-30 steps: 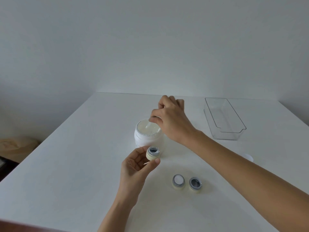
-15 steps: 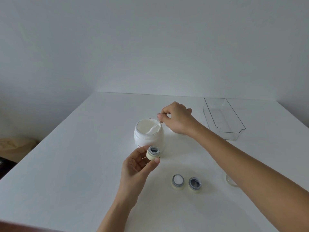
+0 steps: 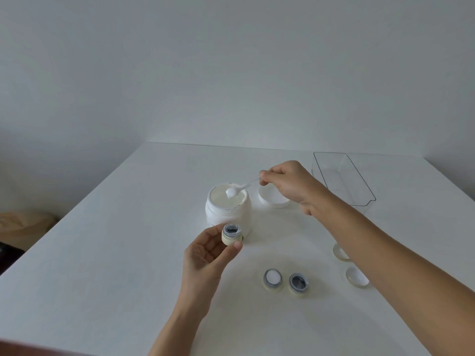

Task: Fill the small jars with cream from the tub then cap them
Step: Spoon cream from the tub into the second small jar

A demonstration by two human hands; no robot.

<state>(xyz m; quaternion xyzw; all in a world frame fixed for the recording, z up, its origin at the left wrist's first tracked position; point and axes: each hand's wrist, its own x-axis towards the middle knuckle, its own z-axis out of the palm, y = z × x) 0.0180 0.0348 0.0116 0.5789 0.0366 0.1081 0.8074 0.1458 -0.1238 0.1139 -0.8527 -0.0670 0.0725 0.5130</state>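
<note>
A white cream tub (image 3: 227,211) stands open in the middle of the table. My right hand (image 3: 290,185) pinches a small white spatula (image 3: 239,189) whose tip, loaded with cream, hovers over the tub's mouth. My left hand (image 3: 205,258) holds a small pale-yellow jar (image 3: 231,234) in front of the tub; its inside looks dark. Two more small jars sit on the table: one holding white cream (image 3: 272,278), one dark inside (image 3: 298,282). Two small caps (image 3: 356,277) (image 3: 339,252) lie partly hidden under my right forearm.
The tub's white lid (image 3: 272,199) lies just right of the tub. A clear plastic bin (image 3: 341,179) stands at the back right. The white table's left edge (image 3: 72,209) drops to a floor with dark and tan objects.
My right hand has drawn back to the right and lifted the spatula out of the cream, tip loaded. The tub's lid and both small caps are uncovered. My left hand holds steady.
</note>
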